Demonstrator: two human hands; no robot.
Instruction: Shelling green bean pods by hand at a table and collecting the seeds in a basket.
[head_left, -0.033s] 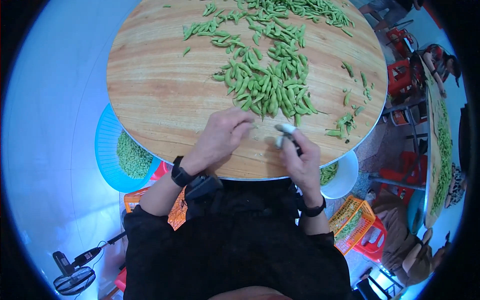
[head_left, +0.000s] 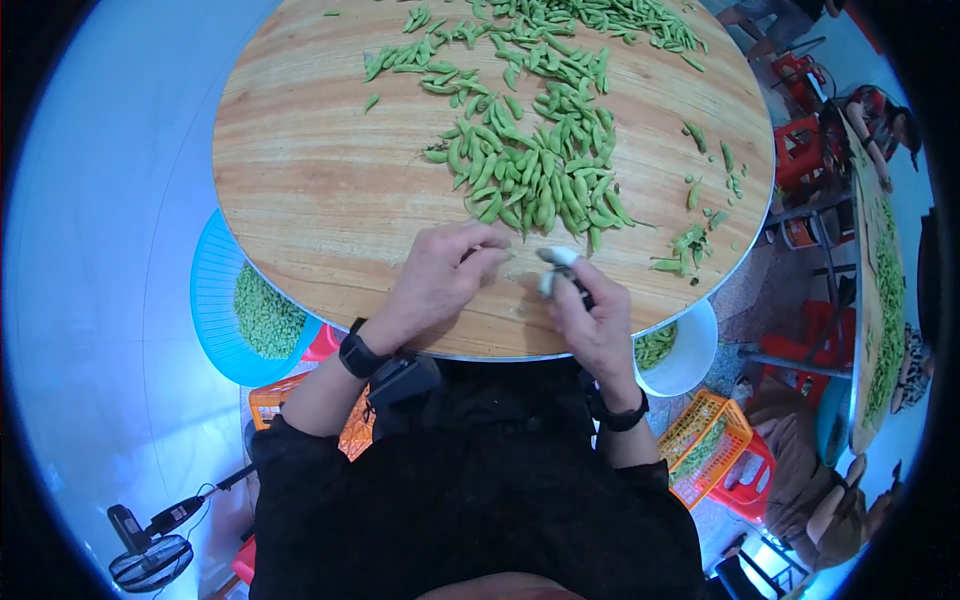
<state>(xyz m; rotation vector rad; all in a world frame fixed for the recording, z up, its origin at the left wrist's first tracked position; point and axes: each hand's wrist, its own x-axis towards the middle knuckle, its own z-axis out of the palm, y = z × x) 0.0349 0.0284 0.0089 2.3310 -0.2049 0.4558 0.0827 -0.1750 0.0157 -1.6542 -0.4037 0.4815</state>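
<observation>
My left hand point(head_left: 445, 268) is closed in a pinch over the near part of the round wooden table point(head_left: 300, 185). What its fingertips hold is too small to tell, though a greenish speck shows there. To its right, my right hand point(head_left: 597, 310) is curled, with white coverings point(head_left: 562, 257) on the fingertips. Something dark point(head_left: 582, 290) sits among its fingers, its kind unclear. Just beyond both hands lies a heap of green edamame pods point(head_left: 545, 180), which trails away to the far edge.
Left below the table, a blue basin point(head_left: 215, 325) contains shelled beans point(head_left: 265, 315). A white bucket point(head_left: 695, 350) with pods stands at the right, near an orange crate point(head_left: 735, 430). Opened pods point(head_left: 685, 250) lie at the table's right. Other people sit along another table point(head_left: 865, 330).
My right hand has shifted slightly to the left, toward my left hand. My left hand stays nearly in place, and the heap of pods looks the same.
</observation>
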